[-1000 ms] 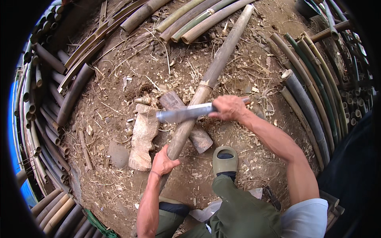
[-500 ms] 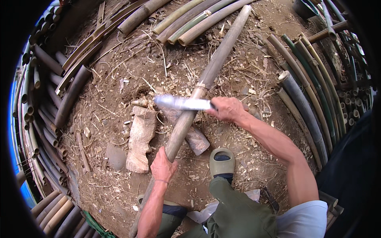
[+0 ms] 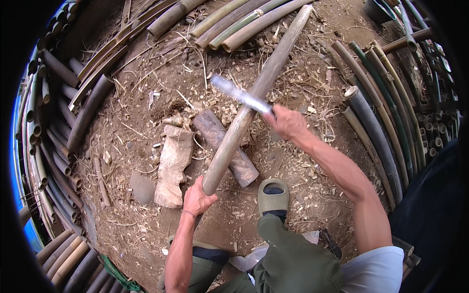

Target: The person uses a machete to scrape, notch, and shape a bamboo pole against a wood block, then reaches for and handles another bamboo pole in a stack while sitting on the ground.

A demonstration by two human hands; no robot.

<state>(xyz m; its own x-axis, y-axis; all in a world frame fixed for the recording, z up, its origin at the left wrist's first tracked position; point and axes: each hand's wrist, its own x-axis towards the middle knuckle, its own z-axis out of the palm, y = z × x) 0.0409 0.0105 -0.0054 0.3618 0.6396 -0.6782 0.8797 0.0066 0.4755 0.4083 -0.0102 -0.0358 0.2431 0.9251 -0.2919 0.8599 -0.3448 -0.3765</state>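
Observation:
A long grey-brown bamboo pole (image 3: 235, 133) slants from my lower left to the far right of centre. My left hand (image 3: 197, 197) is wrapped around its near part. In my right hand (image 3: 287, 121) is the handle of a machete, its shiny blade (image 3: 239, 94) blurred by motion. The blade crosses the pole at a node; whether it touches the pole I cannot tell. Beneath the pole lies a dark wooden log (image 3: 243, 168), apparently propping it up. A pale, rough-cut wood block (image 3: 174, 166) lies left of the log.
Bamboo poles (image 3: 373, 141) lie along the right, with more poles (image 3: 254, 29) at the far side. Stacked bamboo (image 3: 61, 161) fills the left. Chips and thin strips litter the dirt ground. A flat stone (image 3: 142, 187) is near the block. My sandal (image 3: 273, 195) stands beside the log.
The machete has moved up and farther along the pole, its blade now tilting the other way. My right hand rose slightly with it. The left hand has kept its grip, shifting slightly.

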